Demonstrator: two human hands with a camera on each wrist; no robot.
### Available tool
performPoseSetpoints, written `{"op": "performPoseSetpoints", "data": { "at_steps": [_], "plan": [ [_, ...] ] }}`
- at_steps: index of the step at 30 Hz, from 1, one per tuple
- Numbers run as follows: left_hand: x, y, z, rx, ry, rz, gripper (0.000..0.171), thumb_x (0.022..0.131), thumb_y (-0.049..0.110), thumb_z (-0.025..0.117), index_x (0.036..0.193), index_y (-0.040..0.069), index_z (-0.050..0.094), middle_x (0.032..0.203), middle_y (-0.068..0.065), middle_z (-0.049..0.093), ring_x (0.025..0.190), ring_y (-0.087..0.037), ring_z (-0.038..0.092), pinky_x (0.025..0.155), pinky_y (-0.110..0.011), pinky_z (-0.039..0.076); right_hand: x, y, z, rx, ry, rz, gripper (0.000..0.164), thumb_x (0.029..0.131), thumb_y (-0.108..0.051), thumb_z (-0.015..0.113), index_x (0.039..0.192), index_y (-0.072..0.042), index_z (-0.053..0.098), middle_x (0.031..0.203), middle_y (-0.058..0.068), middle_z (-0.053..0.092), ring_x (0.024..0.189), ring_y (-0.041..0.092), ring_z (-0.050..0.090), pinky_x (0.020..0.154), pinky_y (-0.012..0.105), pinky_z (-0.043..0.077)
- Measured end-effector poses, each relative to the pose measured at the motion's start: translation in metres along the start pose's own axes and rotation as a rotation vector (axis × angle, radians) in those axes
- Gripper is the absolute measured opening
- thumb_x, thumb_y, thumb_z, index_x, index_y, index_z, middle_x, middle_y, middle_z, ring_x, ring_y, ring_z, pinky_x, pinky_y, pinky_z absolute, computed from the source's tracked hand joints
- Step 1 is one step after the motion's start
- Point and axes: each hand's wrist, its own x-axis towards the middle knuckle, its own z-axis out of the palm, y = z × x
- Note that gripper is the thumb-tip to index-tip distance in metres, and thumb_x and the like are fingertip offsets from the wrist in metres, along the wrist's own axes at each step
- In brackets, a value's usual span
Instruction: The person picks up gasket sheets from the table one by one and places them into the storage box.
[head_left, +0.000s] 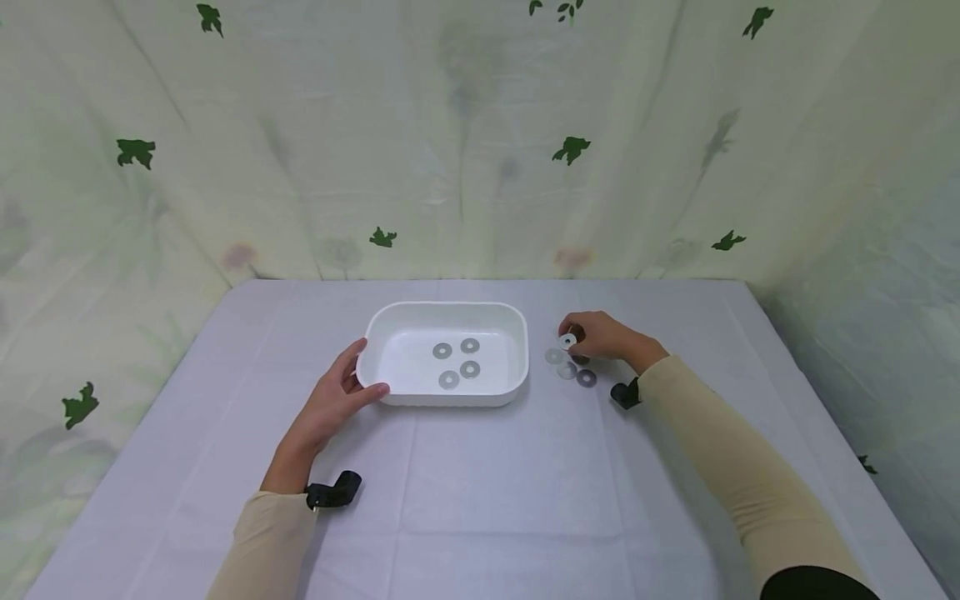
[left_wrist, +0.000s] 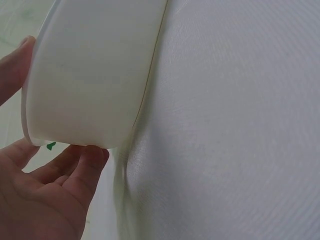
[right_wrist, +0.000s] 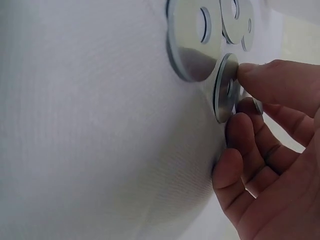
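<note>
A white tray (head_left: 442, 400) with rounded corners holds several flat metal washers (head_left: 470, 369) on its floor. My left hand (head_left: 330, 408) grips the tray's left end, thumb at the front corner and fingers along the side; the left wrist view shows the fingertips against the tray's outer wall (left_wrist: 90, 90). To the right of the tray, my right hand (head_left: 607, 337) pinches a washer (head_left: 567, 341) between thumb and fingers. Loose washers (head_left: 587, 378) lie on the cloth just below that hand. In the right wrist view, one washer (right_wrist: 225, 95) stands out right at the thumb tip.
A white cloth (head_left: 480, 492) covers the table. Behind it hangs a pale curtain (head_left: 465, 167) with green leaf shapes, which continues down both sides. Each wrist carries a black camera mount (head_left: 333, 490).
</note>
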Motion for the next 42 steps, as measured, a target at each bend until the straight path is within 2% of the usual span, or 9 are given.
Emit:
{"op": "performPoseSetpoints", "data": {
  "at_steps": [6, 15, 21, 29, 42],
  "plan": [
    [0.0, 0.0, 0.0, -0.008, 0.0, 0.01, 0.099, 0.089, 0.027, 0.075, 0.161, 0.018, 0.008, 0.162, -0.019, 0.027, 0.146, -0.035, 0.036, 0.085, -0.001, 0.039, -0.002, -0.002, -0.001, -0.001, 0.0, -0.015, 0.032, 0.092, -0.009, 0.06, 0.124, -0.008, 0.061, 0.118, 0.013, 0.064, 0.102, 0.025, 0.056, 0.092, 0.041, 0.048],
    [0.0, -0.002, 0.0, -0.009, 0.0, 0.015, 0.099, 0.089, 0.026, 0.075, 0.161, 0.018, 0.007, 0.164, -0.018, 0.025, 0.147, -0.035, 0.035, 0.085, -0.001, 0.039, -0.002, -0.003, -0.004, 0.026, 0.017, -0.003, 0.032, 0.092, -0.016, 0.066, 0.123, -0.009, 0.061, 0.117, 0.01, 0.065, 0.102, 0.024, 0.058, 0.094, 0.041, 0.049],
    [0.0, -0.002, 0.0, -0.01, -0.002, 0.012, 0.098, 0.09, 0.024, 0.074, 0.161, 0.018, 0.007, 0.164, -0.018, 0.023, 0.149, -0.035, 0.033, 0.085, -0.001, 0.039, -0.003, -0.007, -0.016, 0.055, 0.076, -0.065, 0.037, 0.092, -0.016, 0.067, 0.126, -0.006, 0.061, 0.12, 0.013, 0.065, 0.108, 0.027, 0.059, 0.097, 0.044, 0.048],
    [0.0, -0.002, 0.0, -0.014, -0.001, 0.017, 0.098, 0.09, 0.023, 0.074, 0.161, 0.018, 0.007, 0.164, -0.019, 0.023, 0.147, -0.035, 0.036, 0.085, -0.001, 0.04, -0.005, -0.015, -0.029, 0.093, 0.132, -0.115, 0.038, 0.092, -0.015, 0.068, 0.127, -0.003, 0.06, 0.118, 0.016, 0.064, 0.106, 0.028, 0.059, 0.097, 0.045, 0.047],
    [0.001, -0.003, 0.0, -0.007, 0.002, 0.009, 0.098, 0.09, 0.025, 0.074, 0.161, 0.019, 0.007, 0.165, -0.017, 0.023, 0.149, -0.035, 0.034, 0.086, -0.002, 0.04, -0.003, -0.029, -0.04, 0.15, 0.126, -0.121, 0.041, 0.092, -0.016, 0.069, 0.13, -0.003, 0.059, 0.121, 0.015, 0.063, 0.11, 0.029, 0.057, 0.098, 0.045, 0.048]
  ]
}}
